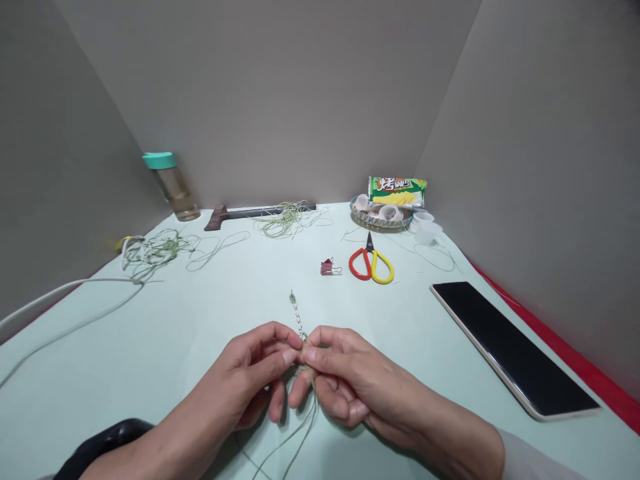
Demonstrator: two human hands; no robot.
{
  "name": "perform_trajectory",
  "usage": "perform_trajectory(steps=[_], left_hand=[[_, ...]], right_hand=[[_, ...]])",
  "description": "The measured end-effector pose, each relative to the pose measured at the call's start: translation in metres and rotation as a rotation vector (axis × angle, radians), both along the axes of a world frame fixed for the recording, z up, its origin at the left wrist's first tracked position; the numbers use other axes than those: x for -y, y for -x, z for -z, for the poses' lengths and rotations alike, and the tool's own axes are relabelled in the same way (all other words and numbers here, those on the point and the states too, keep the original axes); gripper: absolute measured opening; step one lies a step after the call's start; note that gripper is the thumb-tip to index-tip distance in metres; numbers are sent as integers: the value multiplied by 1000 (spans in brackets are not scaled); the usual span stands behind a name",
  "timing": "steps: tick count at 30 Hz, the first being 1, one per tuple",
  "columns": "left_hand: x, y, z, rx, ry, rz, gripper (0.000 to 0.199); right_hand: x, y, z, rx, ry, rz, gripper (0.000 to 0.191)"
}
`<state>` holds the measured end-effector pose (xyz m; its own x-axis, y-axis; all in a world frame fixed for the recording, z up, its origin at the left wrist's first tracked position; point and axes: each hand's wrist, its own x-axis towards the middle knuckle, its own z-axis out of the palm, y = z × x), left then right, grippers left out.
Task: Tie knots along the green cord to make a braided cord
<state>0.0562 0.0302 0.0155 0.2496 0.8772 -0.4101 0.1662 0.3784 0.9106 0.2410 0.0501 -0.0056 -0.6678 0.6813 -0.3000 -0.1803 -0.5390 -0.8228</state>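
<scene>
My left hand (260,370) and my right hand (340,373) meet low in the middle of the view, thumbs and forefingers pinched together on a thin braided cord (297,315). Beyond the fingertips the braid stretches away from me, ending in a small greenish loop or knot. Loose pale-green strands (311,417) hang from between the fingers toward the near edge. The spot where the fingertips press is mostly hidden. Nearest to the hands on the table lies a dark red binder clip (328,267), with red-and-yellow-handled scissors (371,262) just right of it.
A phone or tablet (510,347) lies at right. Along the back stand a teal-lidded bottle (177,190), a hammer-like tool (240,213), tangled green cord (285,221), and a basket (383,221) with a snack packet (397,192). A white cable (60,288) and more cord (160,250) are at left.
</scene>
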Motion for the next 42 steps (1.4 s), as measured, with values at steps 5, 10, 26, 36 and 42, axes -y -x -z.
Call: perform_trajectory(steps=[5,10,26,36,42], left_hand=[[0,-3,1,62,19,-97,45],[-2,-6,2,93,31,-178,43],[18,5,-10,131,165,-149,56],[24,15,-5,102,192,-78,32],[28,9,-5,90,136,-49,33]], right_hand=[[1,1,-2,75,-57,-17,22],[4,0,2,148,-157,-26,23],[-18,-29,-18,485,-567,7,13],[-14,-30,-25,465,-529,-32,17],[-7,-18,-23,370,-379,-66,36]])
